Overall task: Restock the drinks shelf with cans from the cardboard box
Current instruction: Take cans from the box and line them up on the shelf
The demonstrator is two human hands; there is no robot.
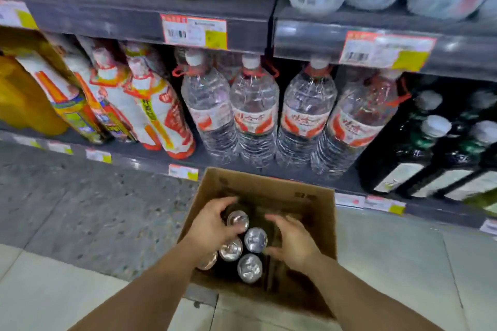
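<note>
The open brown cardboard box (309, 196) stands on the floor directly in front of the lowest grey shelf (150, 161). Inside it, several silver-topped dark cans (255, 240) stand upright, packed close together.

The left hand (212, 226) curls its fingers around the farthest silver-topped can (238, 220), gripping it from the side. The right hand (293, 242) reaches into the box with fingers spread and slightly bent; it holds nothing (it sits just beside the cluster, near the second can).

Probable faults from this position:
- A side grip on a smooth can may slip during the lift, dropping it onto its neighbours.
- Tightly packed cans may drag or tip as one is pulled out.
- The clear plastic water bottles (254, 110) stand near the box; a careless upward swing may strike them.
</note>
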